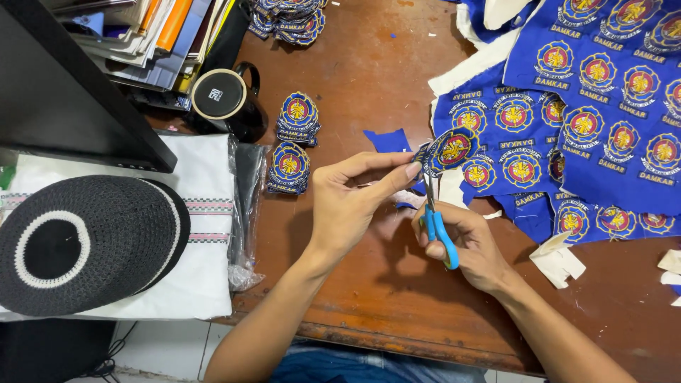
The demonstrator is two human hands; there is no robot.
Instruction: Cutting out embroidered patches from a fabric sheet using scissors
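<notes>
Two hands working above the wooden table (369,71): I'm seeing left hand (347,206) pinching a round blue patch (451,149), right hand (464,245) gripping blue-handled scissors (440,230) beneath it; blue patch sheet (596,106) lying right of it.

A round white label (215,94) sat on a black lid at upper left. Just below, a clear plastic package (237,213) held folded white cloth w/ pink stripes, lying at the tabletop (369,298) edge, left side.

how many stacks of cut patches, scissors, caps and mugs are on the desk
stacks of cut patches: 3 (top pile, middle stack, lower stack)
blue-handled scissors: 1, in the right hand
black knitted cap: 1
black mug: 1
total: 6
</notes>
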